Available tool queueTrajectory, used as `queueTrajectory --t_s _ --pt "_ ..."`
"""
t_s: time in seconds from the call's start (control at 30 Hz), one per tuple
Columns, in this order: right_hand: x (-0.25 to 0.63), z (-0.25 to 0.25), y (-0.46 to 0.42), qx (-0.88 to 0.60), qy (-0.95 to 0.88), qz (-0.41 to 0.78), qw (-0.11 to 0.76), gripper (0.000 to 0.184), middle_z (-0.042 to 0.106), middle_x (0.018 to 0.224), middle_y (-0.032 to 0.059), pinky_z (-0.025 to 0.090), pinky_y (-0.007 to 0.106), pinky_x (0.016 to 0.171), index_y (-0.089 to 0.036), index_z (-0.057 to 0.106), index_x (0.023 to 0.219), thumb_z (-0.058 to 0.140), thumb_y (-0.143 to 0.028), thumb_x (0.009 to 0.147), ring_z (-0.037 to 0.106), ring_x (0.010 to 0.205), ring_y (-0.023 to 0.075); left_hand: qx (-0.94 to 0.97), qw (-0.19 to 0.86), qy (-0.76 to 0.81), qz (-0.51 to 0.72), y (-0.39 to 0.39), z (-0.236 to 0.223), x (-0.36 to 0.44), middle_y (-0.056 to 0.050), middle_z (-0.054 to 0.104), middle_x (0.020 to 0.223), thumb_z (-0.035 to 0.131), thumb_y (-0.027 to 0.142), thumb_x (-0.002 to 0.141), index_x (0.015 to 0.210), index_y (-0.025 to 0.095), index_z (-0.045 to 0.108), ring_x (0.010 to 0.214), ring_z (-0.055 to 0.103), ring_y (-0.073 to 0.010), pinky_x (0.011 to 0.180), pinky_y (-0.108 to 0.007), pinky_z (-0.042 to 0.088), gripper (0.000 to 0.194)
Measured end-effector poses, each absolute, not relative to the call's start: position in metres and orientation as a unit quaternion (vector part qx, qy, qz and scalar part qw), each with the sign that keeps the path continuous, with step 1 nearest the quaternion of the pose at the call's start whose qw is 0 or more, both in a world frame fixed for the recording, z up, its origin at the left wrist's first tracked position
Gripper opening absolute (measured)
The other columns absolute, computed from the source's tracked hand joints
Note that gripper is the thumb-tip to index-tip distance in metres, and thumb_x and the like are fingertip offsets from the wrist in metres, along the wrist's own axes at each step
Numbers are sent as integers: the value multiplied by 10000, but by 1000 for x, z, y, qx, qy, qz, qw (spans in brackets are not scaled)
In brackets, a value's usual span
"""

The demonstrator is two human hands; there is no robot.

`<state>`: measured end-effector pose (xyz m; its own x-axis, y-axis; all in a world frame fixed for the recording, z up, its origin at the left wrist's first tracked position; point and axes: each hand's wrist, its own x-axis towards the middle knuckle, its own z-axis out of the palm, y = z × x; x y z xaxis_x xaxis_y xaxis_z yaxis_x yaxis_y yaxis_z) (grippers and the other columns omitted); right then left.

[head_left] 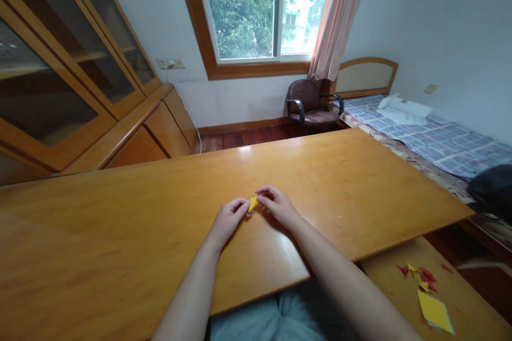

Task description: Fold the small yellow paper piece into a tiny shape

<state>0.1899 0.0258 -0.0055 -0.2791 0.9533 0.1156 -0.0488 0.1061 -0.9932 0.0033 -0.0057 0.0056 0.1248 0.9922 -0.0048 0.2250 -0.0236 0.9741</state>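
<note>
A small folded piece of yellow paper (253, 203), pointed at its lower end, is held between my two hands just above the wooden table (140, 234). My left hand (231, 217) pinches its left side between thumb and fingers. On the upper right, my right hand (277, 205) grips it with thumb and forefinger. The fingertips cover part of the paper, so its full shape is hidden.
On a lower wooden surface (392, 266) at right lie several red and yellow folded paper pieces (427, 276) and a stack of yellow square paper (435, 311). A glass-fronted cabinet (116, 112) stands left. Beyond the table are an armchair (310, 104) and a bed (436, 141).
</note>
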Motion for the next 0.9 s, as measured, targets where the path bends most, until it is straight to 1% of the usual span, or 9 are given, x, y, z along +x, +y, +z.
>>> queueTrajectory --t_s 0.17,0.43,0.63,0.9 --pt "191 -4 25 -390 -588 543 454 194 655 872 19 468 292 732 -203 666 993 642 -291 823 590 784 153 593 464 518 407 -7 8 4 -13 660 732 605 445 847 813 180 691 714 616 -174 700 -257 483 280" --pt "193 -5 25 -392 -604 531 448 196 674 903 26 470 304 777 -203 672 1005 644 -283 829 609 839 164 608 455 510 404 -7 5 3 -9 634 704 579 438 871 796 181 676 704 589 -172 691 -259 460 284" --pt "193 -4 24 -396 -618 516 442 190 670 898 22 471 301 783 -197 670 1015 629 -266 843 608 834 159 594 450 527 408 -8 10 7 -5 655 723 629 402 827 830 178 682 710 604 -168 698 -260 463 230" --pt "192 -4 23 -399 -632 497 441 188 681 897 24 483 296 763 -200 663 1022 630 -273 853 619 817 155 567 476 522 424 -9 11 9 -8 668 715 668 352 792 859 164 675 698 610 -157 694 -258 465 201"
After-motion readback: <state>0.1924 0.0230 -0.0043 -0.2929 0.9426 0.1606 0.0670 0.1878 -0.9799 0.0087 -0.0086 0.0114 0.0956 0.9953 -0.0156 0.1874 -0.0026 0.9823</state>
